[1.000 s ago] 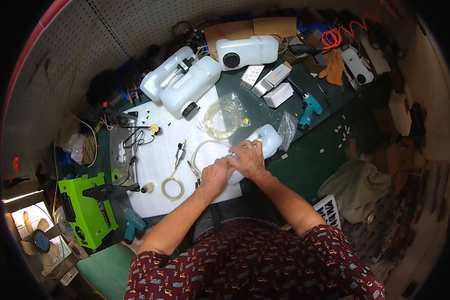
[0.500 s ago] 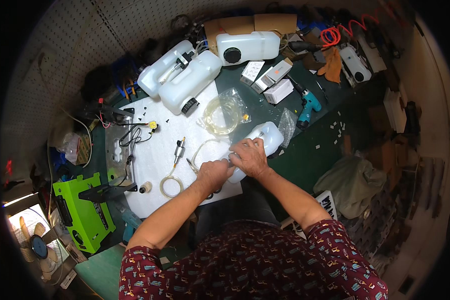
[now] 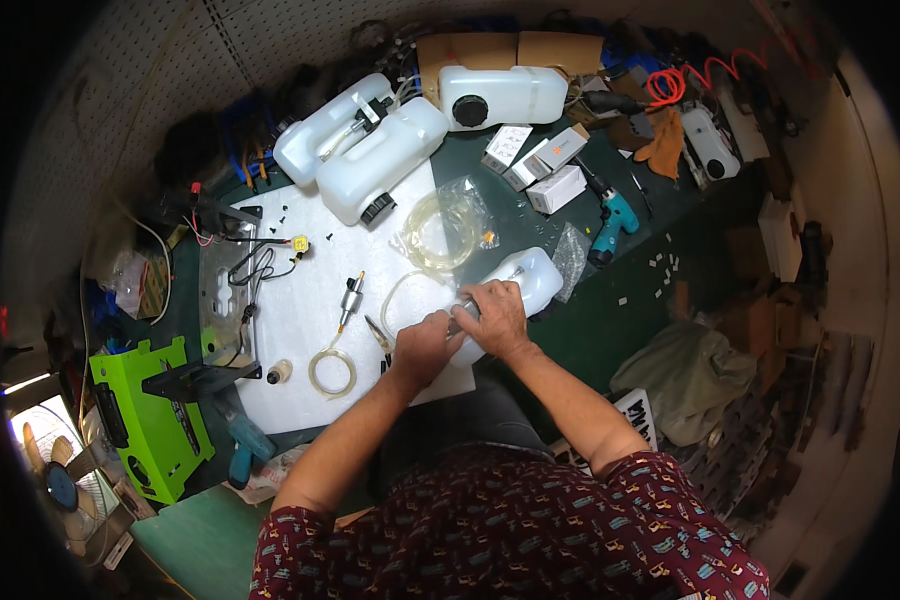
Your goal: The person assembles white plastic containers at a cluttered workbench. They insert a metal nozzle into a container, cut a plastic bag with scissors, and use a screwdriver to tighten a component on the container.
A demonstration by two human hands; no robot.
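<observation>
**Two hands closing on the neck of a small white tank at the bench's front edge**

At the far left of the bench, a bright green metal housing [image 3: 150, 420] is standing near the front corner; just right of it a blue-handled tool [image 3: 242, 450] is lying at the front edge of the white sheet [image 3: 300, 300] that is covering the bench's middle; on that sheet a small coil of clear tubing [image 3: 332, 372] is resting, with a little metal pump [image 3: 350, 298] lying behind it, its long axis running front to back.

Moving right, the left hand [image 3: 422, 345] is pressing in from the left, fingers curled and pinching something small beside the tank's near end; what exactly they are gripping I cannot tell, since the right hand is covering it; a loop of clear hose [image 3: 402, 290] is arcing away from that spot toward the back.

The right hand [image 3: 492, 318] is clamping down over the near end of the small white tank [image 3: 520, 285], fingers wrapped on it; the tank is lying near the sheet's right edge, its long axis slanting from the hands away toward the back right; so the tank is stretching out beyond the right hand's fingers, and the right hand is the nearer of the two.

Further right, a teal cordless driver [image 3: 615, 222] is lying on the green bench top [image 3: 620, 320]; along the back edge, large white tanks [image 3: 370, 150] are crowding together.
</observation>
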